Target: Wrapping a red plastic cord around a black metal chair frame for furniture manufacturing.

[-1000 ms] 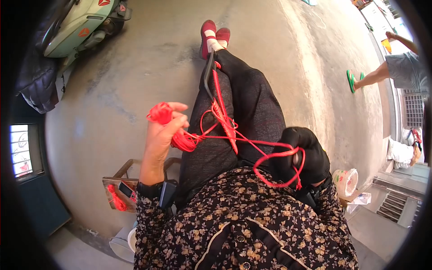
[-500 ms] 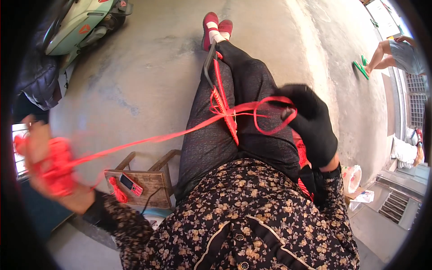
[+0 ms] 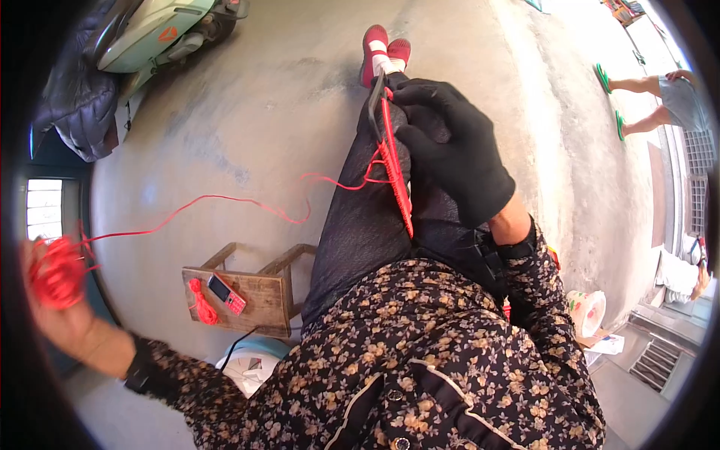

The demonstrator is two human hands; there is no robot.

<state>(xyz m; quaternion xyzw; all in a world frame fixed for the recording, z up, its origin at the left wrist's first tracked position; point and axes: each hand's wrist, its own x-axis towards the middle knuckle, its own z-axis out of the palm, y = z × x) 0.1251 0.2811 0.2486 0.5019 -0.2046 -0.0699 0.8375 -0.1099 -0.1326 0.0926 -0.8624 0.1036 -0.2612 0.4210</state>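
Observation:
My bare left hand point(image 3: 75, 326) is raised out at the far left, closed round a bundle of bright red cord point(image 3: 57, 274). From the bundle a thin, slack strand point(image 3: 202, 197) runs across to a narrow dark frame wound with red cord point(image 3: 394, 169), which lies lengthwise over my thighs. Tight red windings cover its near part; the upper end shows bare dark bar. My right hand point(image 3: 461, 154), in a black glove, is bent over the frame's upper part, fingertips and thumb at its right edge. The glove hides part of that contact.
To the left stands a small wooden stool point(image 3: 259, 300) bearing a red cord hank point(image 3: 201, 304) and a phone point(image 3: 226, 292). Beside it is a white tub point(image 3: 251, 371). A scooter point(image 3: 161, 37) is parked upper left. At the right are another person's legs point(image 3: 634, 84) and a paper roll point(image 3: 587, 311).
My right hand has let go of the cord loop and moved up to the frame. The strand has gone from taut to slack. The other person's legs have moved apart.

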